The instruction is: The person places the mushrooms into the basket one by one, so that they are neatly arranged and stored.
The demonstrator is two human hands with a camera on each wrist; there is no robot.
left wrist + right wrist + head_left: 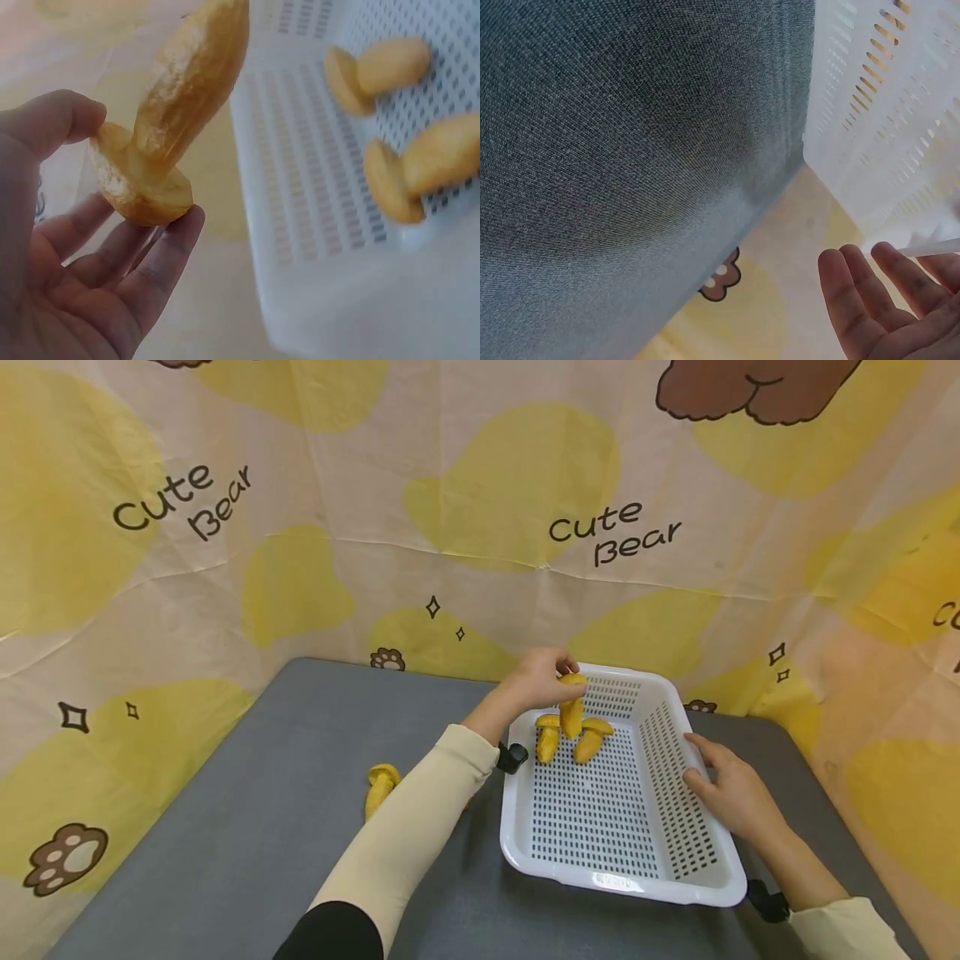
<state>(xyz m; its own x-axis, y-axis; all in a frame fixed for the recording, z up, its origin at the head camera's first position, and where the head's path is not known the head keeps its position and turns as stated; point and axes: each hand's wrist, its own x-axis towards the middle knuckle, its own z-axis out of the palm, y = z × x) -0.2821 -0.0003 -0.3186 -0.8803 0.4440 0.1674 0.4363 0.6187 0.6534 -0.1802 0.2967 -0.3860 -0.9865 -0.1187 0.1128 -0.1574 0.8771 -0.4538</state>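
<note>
My left hand (534, 683) pinches a yellow toy mushroom (572, 717) by its cap over the far left part of a white plastic basket (615, 883). In the left wrist view, thumb and fingertips hold the cap edges and the mushroom's stem (193, 82) points away from the palm. Inside the basket, two similar mushrooms lie on the perforated floor, one on the left (547, 743) and one beside it (589, 745). At the basket's right rim, my right hand (738, 793) holds on, its thumb over the rim and its fingers (845, 292) outside below it.
Another yellow mushroom (380, 787) lies on the grey table (247, 860), partly behind the left sleeve. A yellow bit peeks out past that forearm, mostly hidden. A printed cloth (480, 485) hangs along the table's back and sides.
</note>
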